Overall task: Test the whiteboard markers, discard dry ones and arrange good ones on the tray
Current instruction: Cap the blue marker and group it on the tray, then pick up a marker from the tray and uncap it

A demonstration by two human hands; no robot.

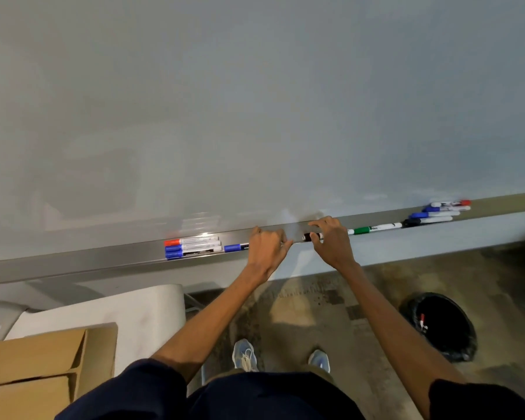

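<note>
The black marker (309, 237) lies on the grey metal tray (103, 262), with its long axis along the tray's front edge. The right hand (331, 242) is nearer, and its curved fingers (319, 221) pinch the smooth barrel. The left hand (267, 248), just beside it, is curled; I cannot tell whether it holds anything.

ten markers (376, 228) on the tray (73, 263), two hands (267, 250), one bin (443, 325)
</note>
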